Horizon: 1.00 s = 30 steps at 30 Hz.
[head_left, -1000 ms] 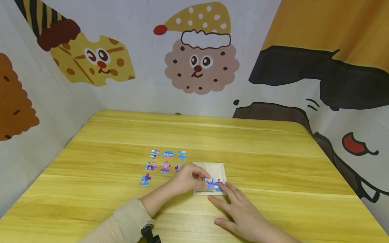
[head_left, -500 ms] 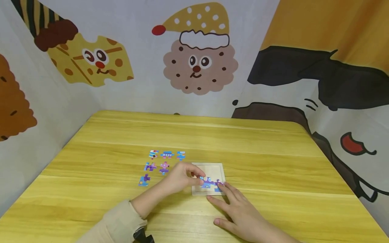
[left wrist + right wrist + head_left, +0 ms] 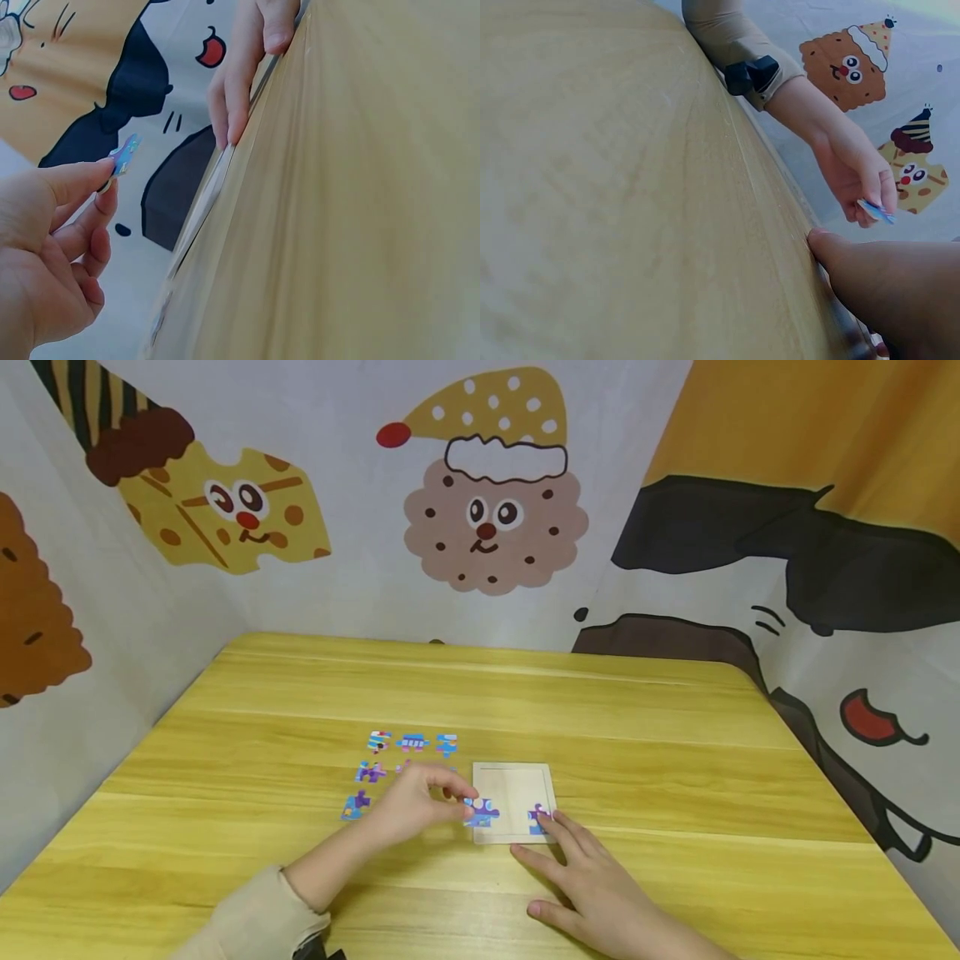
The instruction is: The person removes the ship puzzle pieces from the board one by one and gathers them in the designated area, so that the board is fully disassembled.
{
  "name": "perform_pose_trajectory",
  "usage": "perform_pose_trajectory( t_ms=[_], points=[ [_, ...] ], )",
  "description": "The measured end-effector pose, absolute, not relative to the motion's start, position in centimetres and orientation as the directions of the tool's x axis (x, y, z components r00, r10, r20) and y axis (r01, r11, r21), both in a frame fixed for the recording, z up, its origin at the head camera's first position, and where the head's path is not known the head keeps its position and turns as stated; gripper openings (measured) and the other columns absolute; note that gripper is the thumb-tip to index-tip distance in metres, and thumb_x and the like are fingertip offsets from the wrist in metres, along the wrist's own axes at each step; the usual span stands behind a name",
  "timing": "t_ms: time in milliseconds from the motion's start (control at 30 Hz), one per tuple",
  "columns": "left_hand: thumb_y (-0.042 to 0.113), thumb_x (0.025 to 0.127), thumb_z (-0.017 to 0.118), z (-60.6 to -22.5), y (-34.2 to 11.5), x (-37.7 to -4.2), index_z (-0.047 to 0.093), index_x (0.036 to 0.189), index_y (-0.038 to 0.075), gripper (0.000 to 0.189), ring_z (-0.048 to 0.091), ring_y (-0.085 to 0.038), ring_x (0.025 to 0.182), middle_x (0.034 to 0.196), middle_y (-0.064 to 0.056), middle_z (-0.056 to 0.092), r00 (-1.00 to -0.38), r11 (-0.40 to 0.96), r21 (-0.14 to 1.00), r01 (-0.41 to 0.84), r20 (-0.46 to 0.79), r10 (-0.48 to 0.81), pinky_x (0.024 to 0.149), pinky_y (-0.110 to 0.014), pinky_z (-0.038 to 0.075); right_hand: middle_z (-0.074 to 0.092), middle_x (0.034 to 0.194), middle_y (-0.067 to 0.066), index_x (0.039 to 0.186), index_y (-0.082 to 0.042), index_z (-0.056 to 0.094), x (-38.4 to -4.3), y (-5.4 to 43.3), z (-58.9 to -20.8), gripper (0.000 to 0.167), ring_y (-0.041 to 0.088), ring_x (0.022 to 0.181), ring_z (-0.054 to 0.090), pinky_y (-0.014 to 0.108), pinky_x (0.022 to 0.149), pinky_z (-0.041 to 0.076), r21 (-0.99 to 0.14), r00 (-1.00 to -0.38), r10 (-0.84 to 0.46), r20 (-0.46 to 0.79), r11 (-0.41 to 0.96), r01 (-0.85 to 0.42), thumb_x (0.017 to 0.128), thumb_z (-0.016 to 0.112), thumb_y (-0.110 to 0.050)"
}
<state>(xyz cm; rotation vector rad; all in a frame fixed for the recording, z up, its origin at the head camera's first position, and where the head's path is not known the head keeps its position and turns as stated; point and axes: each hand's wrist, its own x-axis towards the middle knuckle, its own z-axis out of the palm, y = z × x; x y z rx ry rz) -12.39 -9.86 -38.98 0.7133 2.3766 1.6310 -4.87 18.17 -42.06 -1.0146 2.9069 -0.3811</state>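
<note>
Between thumb and fingers, my left hand pinches a blue and purple jigsaw piece. In the head view the piece overlaps the left rim of a pale square puzzle tray. The left wrist view shows the same jigsaw piece at the fingertips, lifted above the tabletop. My right hand lies with fingers spread at the tray's lower right corner. Its fingertips touch a second jigsaw piece in that corner and partly cover it. My left hand and the held piece also show in the right wrist view.
Left of the tray, several loose jigsaw pieces lie in rows on the wooden table; my left hand hides some of them. A cartoon-printed cloth hangs behind the table.
My left hand has drawn the pinched jigsaw piece leftward, from beside the corner piece to the tray's left edge. My right hand has stayed in place.
</note>
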Motion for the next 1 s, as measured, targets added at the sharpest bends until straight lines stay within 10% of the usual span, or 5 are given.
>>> perform_pose_trajectory(
  t_ms=[533, 1000],
  points=[
    [0.015, 0.079, 0.078, -38.8, -13.6, -11.6, 0.075, 0.093, 0.011, 0.015, 0.054, -0.036, 0.105, 0.093, 0.000, 0.067, -0.893, 0.310, 0.921, 0.236, 0.080, 0.443, 0.093, -0.056, 0.038, 0.017, 0.157, 0.013, 0.149, -0.037, 0.032, -4.9, 18.3, -42.2, 0.061, 0.037, 0.141, 0.013, 0.064, 0.100, 0.028, -0.246, -0.782, -0.621, 0.049, 0.751, -0.612, 0.094, 0.042, -0.060],
    [0.015, 0.081, 0.077, -39.2, -16.9, -11.6, 0.074, 0.094, 0.009, 0.015, 0.053, -0.025, 0.087, 0.093, -0.002, 0.065, -0.894, 0.368, 0.898, 0.240, 0.056, 0.445, 0.073, -0.034, 0.046, 0.015, 0.157, 0.013, 0.149, -0.036, 0.032, -4.9, 18.2, -42.2, 0.061, 0.038, 0.141, 0.013, 0.064, 0.099, 0.029, -0.258, -0.783, -0.621, 0.047, 0.749, -0.610, 0.093, 0.043, -0.060]
  ],
)
